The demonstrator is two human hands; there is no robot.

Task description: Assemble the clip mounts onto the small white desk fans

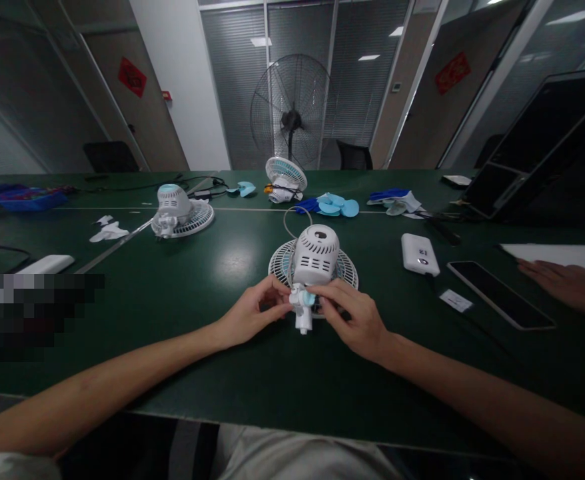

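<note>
On the green bench, between two bare hands, a small white fan is lying with its round cage down and its back up; the left hand is pinching the side of the fan's white neck, thumb and first finger close together; the right hand is holding the light blue knob on that neck with narrow fingers; off to the right, a black phone is lying between a white box and another person's hand; farther back on the left, a second fan is resting cage down too.
</note>
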